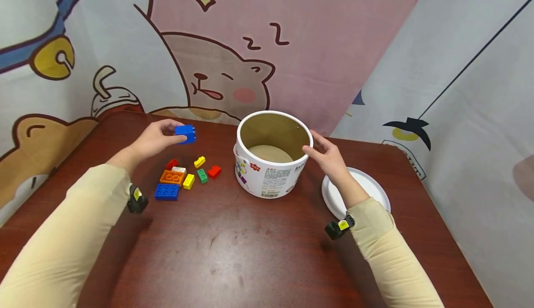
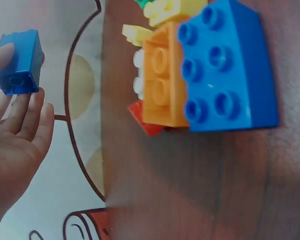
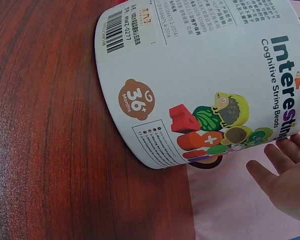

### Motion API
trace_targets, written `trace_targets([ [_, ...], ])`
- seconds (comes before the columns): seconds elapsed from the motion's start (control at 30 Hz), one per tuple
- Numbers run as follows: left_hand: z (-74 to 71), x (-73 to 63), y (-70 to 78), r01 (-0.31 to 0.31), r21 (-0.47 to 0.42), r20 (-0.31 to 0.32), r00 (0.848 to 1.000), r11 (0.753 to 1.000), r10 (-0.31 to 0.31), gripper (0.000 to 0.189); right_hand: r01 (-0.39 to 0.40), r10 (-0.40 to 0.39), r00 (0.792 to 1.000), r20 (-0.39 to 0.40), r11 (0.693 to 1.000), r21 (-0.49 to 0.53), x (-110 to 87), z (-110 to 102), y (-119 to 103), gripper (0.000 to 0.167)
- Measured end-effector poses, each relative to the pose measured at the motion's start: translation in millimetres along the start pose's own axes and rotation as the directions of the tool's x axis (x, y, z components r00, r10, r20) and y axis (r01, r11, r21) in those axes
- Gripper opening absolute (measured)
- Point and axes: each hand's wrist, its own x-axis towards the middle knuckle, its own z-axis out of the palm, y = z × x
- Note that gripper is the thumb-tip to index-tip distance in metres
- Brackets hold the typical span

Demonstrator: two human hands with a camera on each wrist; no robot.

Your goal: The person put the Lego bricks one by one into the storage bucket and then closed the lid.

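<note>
Blue brick [image 1: 185, 134] is gripped by left hand [image 1: 155, 138], raised over worktop [image 1: 233, 247] towards far edge; right hand [image 1: 329, 157] holds tub [image 1: 250, 178] at rim. Brick probably light, stiff, slightly slippery; pinch opposite flat sides.

The tub [image 1: 269, 178] stands on the bench [image 1: 250, 261], toy bricks [image 1: 172, 176] to its left, the lid [image 1: 372, 188] to its right. Another brick [image 1: 185, 134], in the left hand [image 1: 152, 140], is above the bench beyond the others. The right hand [image 1: 329, 157] is on the tub's right rim. A cloth [image 1: 333, 43] hangs behind.

Cartoon-bear backdrop [image 1: 317, 53] behind a reddish-brown table [image 1: 250, 238]
</note>
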Motion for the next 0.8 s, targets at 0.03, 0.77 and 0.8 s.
trace_targets([
  [0.03,-0.6,-0.4,2.4,0.000,-0.006,0.002,1.000,1.000,0.000,0.054,0.001,-0.001,1.000,0.000,1.000,0.000,0.0,0,0,0.060],
  [0.77,9.4,0.7,60.8,-0.089,-0.087,0.029,0.995,0.992,0.092,0.048,-0.013,0.013,1.000,0.001,1.000,0.026,-1.6,0,-1,0.061],
  [0.8,10.4,0.8,62.4,-0.092,-0.089,0.029,0.995,0.992,0.095,0.047,-0.013,0.013,1.000,0.000,1.000,0.023,-1.6,1,-1,0.061],
])
